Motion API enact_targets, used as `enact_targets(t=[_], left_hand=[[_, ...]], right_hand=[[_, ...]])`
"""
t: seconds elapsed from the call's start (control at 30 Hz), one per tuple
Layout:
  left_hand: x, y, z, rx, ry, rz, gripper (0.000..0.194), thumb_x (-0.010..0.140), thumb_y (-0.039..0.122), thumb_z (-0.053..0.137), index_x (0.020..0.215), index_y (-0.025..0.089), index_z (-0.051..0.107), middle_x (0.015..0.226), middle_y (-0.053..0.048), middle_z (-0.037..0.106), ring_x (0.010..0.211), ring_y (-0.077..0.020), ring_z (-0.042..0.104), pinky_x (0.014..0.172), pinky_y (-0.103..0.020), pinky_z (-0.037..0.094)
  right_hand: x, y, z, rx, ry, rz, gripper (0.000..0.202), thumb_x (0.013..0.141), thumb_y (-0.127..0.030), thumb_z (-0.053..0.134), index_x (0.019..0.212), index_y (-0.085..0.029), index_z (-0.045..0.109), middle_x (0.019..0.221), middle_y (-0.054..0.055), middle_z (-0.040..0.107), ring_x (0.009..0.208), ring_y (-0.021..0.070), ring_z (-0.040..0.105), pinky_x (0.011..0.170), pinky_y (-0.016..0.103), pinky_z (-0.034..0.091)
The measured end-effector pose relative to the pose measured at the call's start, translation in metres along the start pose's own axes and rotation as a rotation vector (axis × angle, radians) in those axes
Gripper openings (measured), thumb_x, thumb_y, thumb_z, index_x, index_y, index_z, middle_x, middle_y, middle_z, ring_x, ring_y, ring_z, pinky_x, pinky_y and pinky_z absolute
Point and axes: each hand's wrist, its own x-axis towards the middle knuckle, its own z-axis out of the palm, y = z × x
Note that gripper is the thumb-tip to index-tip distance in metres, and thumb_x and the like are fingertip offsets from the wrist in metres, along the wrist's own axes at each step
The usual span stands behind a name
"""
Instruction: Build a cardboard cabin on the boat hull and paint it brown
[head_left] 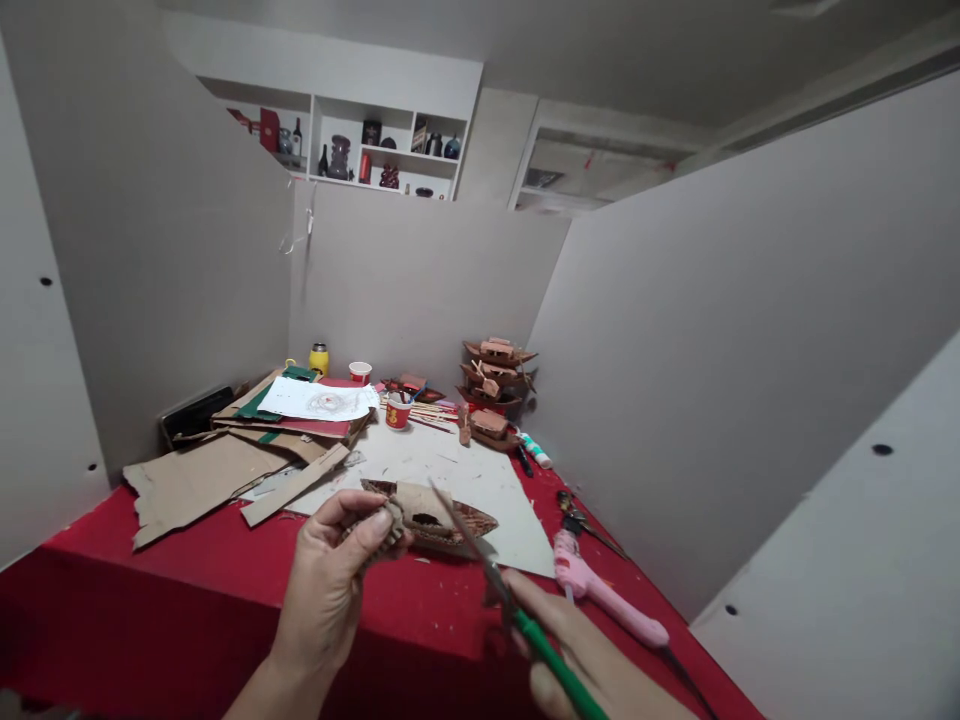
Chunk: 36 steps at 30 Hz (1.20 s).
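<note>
My left hand [330, 570] is closed in a pinch on a small, curled piece of brown cardboard [394, 522] with a ridged edge. Green-handled scissors [480, 555] are in my right hand [577, 640], with their long, narrow metal end pointing up and left. Part of that tool is hidden by my fingers and blurred. Behind both hands, a small model boat [469, 520] with a tan cardboard canopy [420, 495] lies on a white board [517, 510]. The scissors' tip crosses in front of the boat and is apart from the piece in my left hand.
A pink glue gun [615, 600] lies on the red cloth [195, 570] at right, near dark-handled pliers [574, 510]. Stacked model boats [499, 375], paper cups [397, 412] and thin sticks [435, 415] stand behind. Cardboard sheets [202, 480] pile up at left; grey partitions [427, 280] surround the table.
</note>
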Motion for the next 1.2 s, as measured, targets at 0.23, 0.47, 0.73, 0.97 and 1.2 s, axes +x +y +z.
enact_targets(t=[0.23,0.47,0.73,0.97,1.2], left_hand=[[-0.011,-0.003,-0.001,0.088,-0.029,0.052,0.024,0.061,0.026,0.089,0.077,0.016,0.073,0.066,0.001,0.072,0.058,-0.0103,0.064,0.058,-0.018,0.055],[-0.017,-0.014,0.003,0.173,-0.071,0.051,0.025,0.064,0.027,0.087,0.079,0.016,0.07,0.071,-0.001,0.071,0.063,-0.0141,0.066,0.056,-0.022,0.056],[-0.018,-0.022,0.004,0.202,-0.107,0.05,0.025,0.068,0.025,0.085,0.08,0.018,0.064,0.075,0.001,0.069,0.063,-0.0119,0.063,0.053,-0.02,0.054],[-0.014,-0.03,0.016,0.257,-0.176,0.024,0.025,0.072,0.025,0.082,0.082,0.019,0.06,0.076,0.001,0.068,0.064,-0.0118,0.062,0.05,-0.018,0.052],[-0.005,-0.057,0.05,0.249,-0.336,-0.153,0.028,0.069,0.024,0.082,0.081,0.018,0.057,0.072,0.002,0.065,0.062,-0.012,0.06,0.047,-0.018,0.05]], right_hand=[[-0.008,-0.033,0.01,-0.148,-0.093,0.167,0.057,0.07,-0.04,0.073,0.124,-0.024,0.064,0.118,0.014,0.069,0.107,0.0361,0.064,0.09,0.042,0.052],[-0.016,-0.031,0.017,-0.12,-0.03,0.148,0.051,0.07,-0.04,0.074,0.118,-0.024,0.065,0.112,0.012,0.07,0.102,0.0317,0.065,0.088,0.038,0.052],[-0.021,-0.034,0.02,-0.022,0.053,-0.073,0.02,0.078,-0.041,0.069,0.09,-0.026,0.066,0.064,0.0,0.061,0.06,0.0183,0.056,0.05,0.024,0.043],[-0.026,-0.024,0.024,-0.063,0.096,0.013,0.016,0.073,-0.032,0.072,0.078,-0.023,0.06,0.064,-0.002,0.06,0.059,0.0153,0.052,0.054,0.023,0.042],[-0.051,0.01,0.025,0.023,0.233,0.078,0.025,0.081,-0.047,0.065,0.079,-0.022,0.059,0.057,-0.004,0.05,0.054,0.0134,0.044,0.053,0.023,0.042]])
